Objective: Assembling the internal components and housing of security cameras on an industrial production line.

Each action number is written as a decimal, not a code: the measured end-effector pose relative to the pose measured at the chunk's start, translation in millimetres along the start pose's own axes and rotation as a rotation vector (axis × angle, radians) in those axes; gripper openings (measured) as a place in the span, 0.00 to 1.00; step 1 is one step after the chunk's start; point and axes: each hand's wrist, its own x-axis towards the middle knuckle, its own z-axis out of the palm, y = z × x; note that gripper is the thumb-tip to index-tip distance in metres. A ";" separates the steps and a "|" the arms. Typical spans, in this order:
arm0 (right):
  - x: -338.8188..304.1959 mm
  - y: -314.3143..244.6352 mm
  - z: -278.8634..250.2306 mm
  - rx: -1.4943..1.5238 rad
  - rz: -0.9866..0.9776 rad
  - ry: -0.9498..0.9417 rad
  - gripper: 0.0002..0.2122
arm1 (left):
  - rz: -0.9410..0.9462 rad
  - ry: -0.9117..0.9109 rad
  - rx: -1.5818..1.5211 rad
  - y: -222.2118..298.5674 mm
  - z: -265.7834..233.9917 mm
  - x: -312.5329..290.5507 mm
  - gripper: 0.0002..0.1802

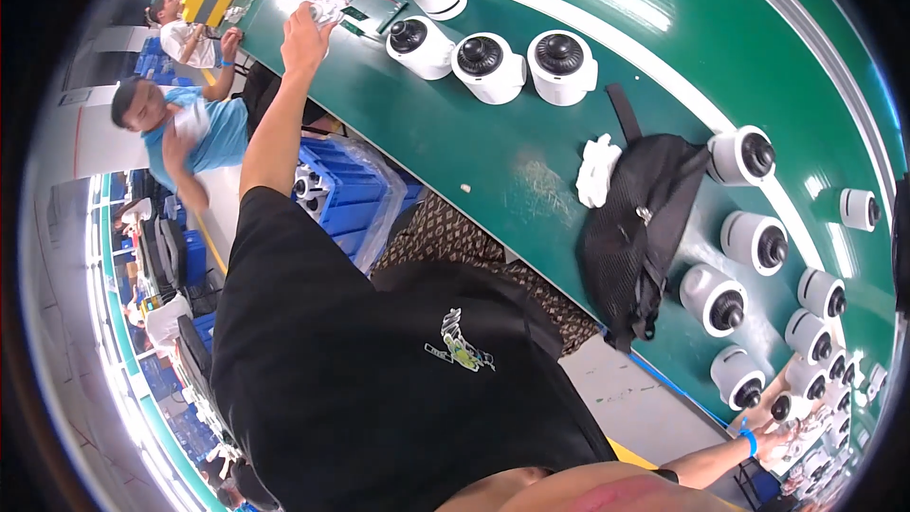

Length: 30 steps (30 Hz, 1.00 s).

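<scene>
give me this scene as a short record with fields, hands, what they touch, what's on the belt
setting: long green conveyor table in a workshop
left hand: stretched out to the far left, on a small white part; grip unclear
right hand: not in view
near left hand: green circuit board with wires
on belt: white dome cameras with black lenses, one at
also on belt: black mesh bag, white cloth
below belt: blue crate in clear plastic
others: person in blue shirt, another hand with blue wristband

Bare belt (455, 123) mid-table; dome cameras (488, 66) (row) flank black bag (635, 228).
</scene>
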 end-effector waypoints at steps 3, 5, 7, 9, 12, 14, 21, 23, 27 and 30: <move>-3.8 17.3 3.0 0.011 0.014 -0.107 0.24 | -0.077 -0.072 0.064 -25.3 35.9 -3.2 0.34; -18.1 27.3 0.6 0.016 0.031 -0.178 0.24 | -0.006 -0.056 0.077 -43.4 47.3 -3.8 0.34; -37.8 20.7 0.4 0.019 0.031 -0.233 0.24 | 0.006 -0.077 0.052 -34.6 53.2 4.6 0.34; -51.7 20.2 12.8 0.038 0.012 -0.264 0.25 | 0.063 -0.118 0.067 -37.6 76.4 15.3 0.35; -24.6 24.9 -15.2 0.012 -0.103 -0.214 0.25 | 0.146 -0.209 -0.054 -43.3 104.5 49.4 0.35; -10.9 52.3 -23.6 -0.020 -0.161 -0.113 0.25 | 0.611 -0.161 -0.185 -118.4 108.9 79.3 0.34; 13.1 54.7 -15.0 -0.157 -0.366 0.412 0.26 | 0.226 -0.382 0.241 -158.2 123.9 87.0 0.62; 32.6 16.4 -58.6 -0.179 -0.405 0.443 0.26 | 0.176 -0.387 0.275 -66.5 121.0 58.0 0.67; -5.5 12.5 -56.5 -0.192 -0.379 0.418 0.27 | 0.376 0.421 -0.089 10.4 -0.9 79.6 0.35; -19.4 38.3 -39.2 -0.169 -0.381 0.462 0.32 | 0.853 0.691 -0.436 175.7 -190.1 34.3 0.15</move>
